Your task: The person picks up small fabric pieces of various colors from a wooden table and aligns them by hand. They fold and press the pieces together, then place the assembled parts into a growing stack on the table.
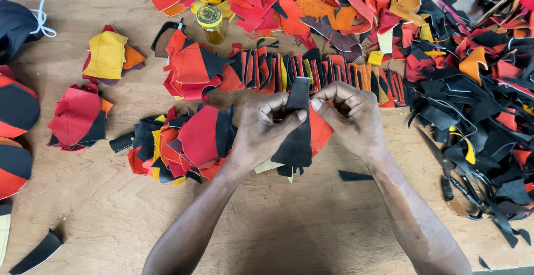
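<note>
Forearms reach up from the bottom edge over a bare wooden table (278, 230). Largest is the heap of black, red and orange offcuts (473, 80) filling the upper right; smaller sorted stacks (189, 136) lie left of centre. At mid-frame the left hand (258, 133) and right hand (353, 116) both pinch the top of a black leather strip (297, 136), fingers closed tight on it, held upright over an orange piece. The step looks like pressing or joining; next likely calls for firm, even thumb pressure. A yellow-lidded jar (211, 23) stands upper centre.
</note>
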